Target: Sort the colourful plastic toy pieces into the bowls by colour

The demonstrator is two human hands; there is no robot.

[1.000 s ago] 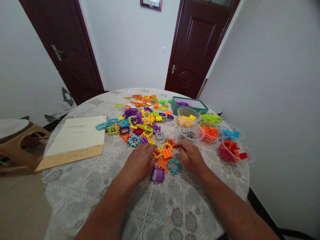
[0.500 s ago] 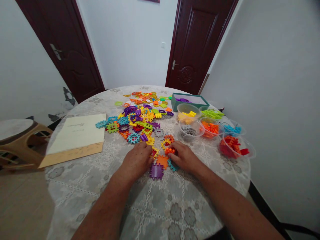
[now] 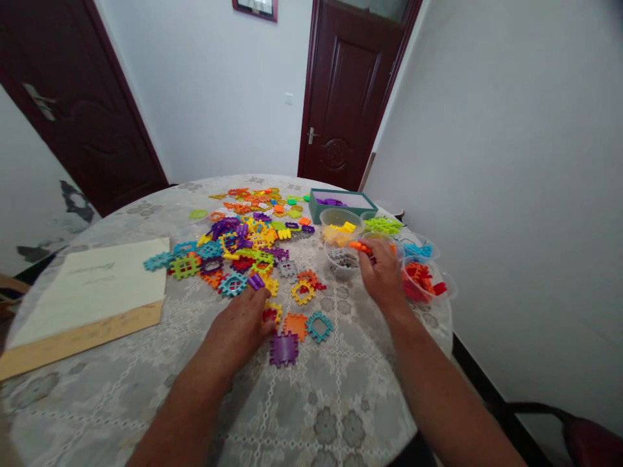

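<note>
My right hand (image 3: 382,272) is over the clear bowls at the right, its fingers closed on an orange plastic building piece (image 3: 359,246). Beneath it is a bowl of orange pieces (image 3: 393,248), mostly hidden by the hand. My left hand (image 3: 241,321) rests on the table with thumb and fingers apart, beside a yellow and red piece (image 3: 275,314). A purple piece (image 3: 256,281) lies at its fingertips. Close by are a flat orange square (image 3: 295,326), a purple square (image 3: 284,349), a teal frame (image 3: 319,327) and a yellow frame (image 3: 302,292).
A mixed heap of interlocking pieces (image 3: 243,243) spreads over the table's middle. Bowls of grey (image 3: 343,259), yellow (image 3: 341,230), green (image 3: 382,224), blue (image 3: 418,249) and red pieces (image 3: 418,279) stand right, by a green box (image 3: 318,213). Paper (image 3: 87,285) lies left.
My right hand has moved right and away from the loose pieces, carrying the orange piece to the bowls. My left hand stays beside the yellow and red piece. The view has turned rightward.
</note>
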